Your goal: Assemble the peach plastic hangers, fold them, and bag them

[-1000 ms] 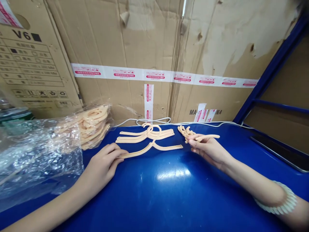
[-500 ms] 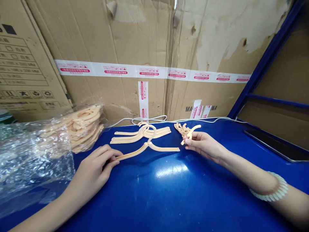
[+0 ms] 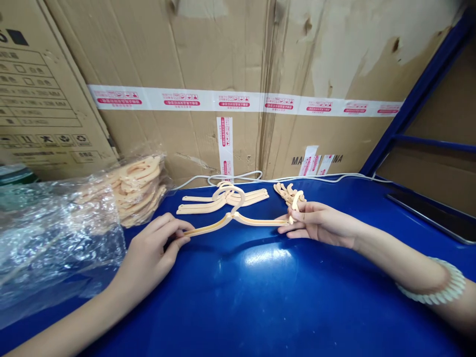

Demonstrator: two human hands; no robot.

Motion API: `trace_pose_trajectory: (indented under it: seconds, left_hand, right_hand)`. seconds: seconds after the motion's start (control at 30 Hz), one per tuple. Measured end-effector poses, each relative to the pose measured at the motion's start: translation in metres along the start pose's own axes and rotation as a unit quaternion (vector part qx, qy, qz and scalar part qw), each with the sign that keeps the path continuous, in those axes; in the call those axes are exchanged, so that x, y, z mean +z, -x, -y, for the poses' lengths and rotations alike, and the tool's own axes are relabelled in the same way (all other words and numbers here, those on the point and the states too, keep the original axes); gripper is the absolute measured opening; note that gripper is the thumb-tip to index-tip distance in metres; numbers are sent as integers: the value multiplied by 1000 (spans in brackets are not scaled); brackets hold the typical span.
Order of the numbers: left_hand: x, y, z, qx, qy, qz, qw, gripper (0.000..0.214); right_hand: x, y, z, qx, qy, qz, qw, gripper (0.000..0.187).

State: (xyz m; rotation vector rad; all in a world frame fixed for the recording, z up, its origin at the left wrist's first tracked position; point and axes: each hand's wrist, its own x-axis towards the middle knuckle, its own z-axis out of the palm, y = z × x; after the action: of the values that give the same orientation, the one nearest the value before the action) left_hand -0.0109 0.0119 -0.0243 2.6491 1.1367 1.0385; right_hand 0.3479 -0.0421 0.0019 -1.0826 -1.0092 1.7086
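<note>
A beige plastic clothes hanger (image 3: pixel 213 227) is held a little above the blue table, its hook pointing away from me. My left hand (image 3: pixel 158 248) pinches the end of its left arm. My right hand (image 3: pixel 322 223) grips a small curved beige plastic piece (image 3: pixel 296 201) between thumb and fingers, at the tip of the hanger's right arm. Whether the piece is joined to that tip I cannot tell. Behind the hanger lie several similar hangers (image 3: pixel 201 206), stacked. A small pile of curved pieces (image 3: pixel 284 191) sits just beyond my right hand.
Left of my left hand, a clear plastic bag (image 3: pixel 55 248) spreads beside bagged beige hangers (image 3: pixel 137 188). Large cardboard (image 3: pixel 186 144) stands behind the blue table (image 3: pixel 238 307), with a white cable (image 3: pixel 330 179) along its foot. A dark flat device (image 3: pixel 435 215) lies at right.
My right hand has brought the small curved piece to the right tip of the hanger and turned it. My left hand keeps its pinch. The view has shifted slightly.
</note>
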Motion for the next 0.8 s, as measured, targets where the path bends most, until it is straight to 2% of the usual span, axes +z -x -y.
trace_pose_trajectory:
  seconds: [0.6,0.8]
  left_hand:
    - [-1,-2,-2,22,-16,-12,1000,13]
    - [-2,-1,-3,27,-15,-9,999,12]
  right_hand:
    - [0,-3,-1,23,-14,-6,1000,14]
    - [2,-4,-3,5,5,-20,1000,13]
